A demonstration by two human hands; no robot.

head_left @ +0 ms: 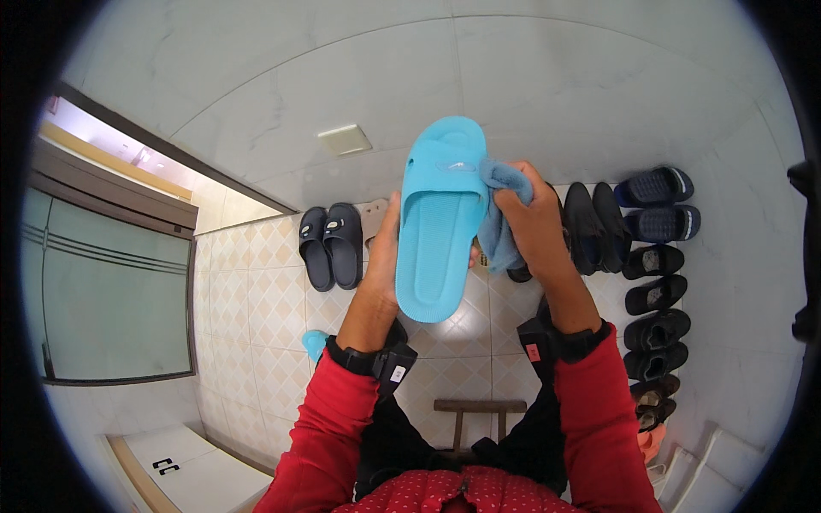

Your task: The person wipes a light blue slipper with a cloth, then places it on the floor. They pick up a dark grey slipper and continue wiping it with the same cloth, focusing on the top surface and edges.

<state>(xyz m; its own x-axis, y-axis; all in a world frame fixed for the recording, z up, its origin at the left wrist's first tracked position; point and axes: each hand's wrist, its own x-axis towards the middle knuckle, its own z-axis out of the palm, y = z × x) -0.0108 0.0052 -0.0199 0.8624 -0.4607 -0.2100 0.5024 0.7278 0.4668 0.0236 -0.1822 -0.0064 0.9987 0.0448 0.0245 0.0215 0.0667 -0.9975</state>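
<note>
A light blue slide slipper [440, 227] is held up in front of me, its toe end pointing away and its footbed facing me. My left hand [385, 256] grips it along the left edge; most of those fingers are hidden behind the sole. On the other side, my right hand [540, 224] is closed round a grey-blue cloth [503, 214]. That cloth touches the right side of the slipper's strap and hangs down beside it.
Dark grey slippers [332, 246] stand by the wall on the left. Black shoes [594, 227] and several dark pairs [657, 291] line the right wall. Another light blue slipper [315, 344] lies partly hidden by my left arm. A wooden stool [481, 406] is between my legs.
</note>
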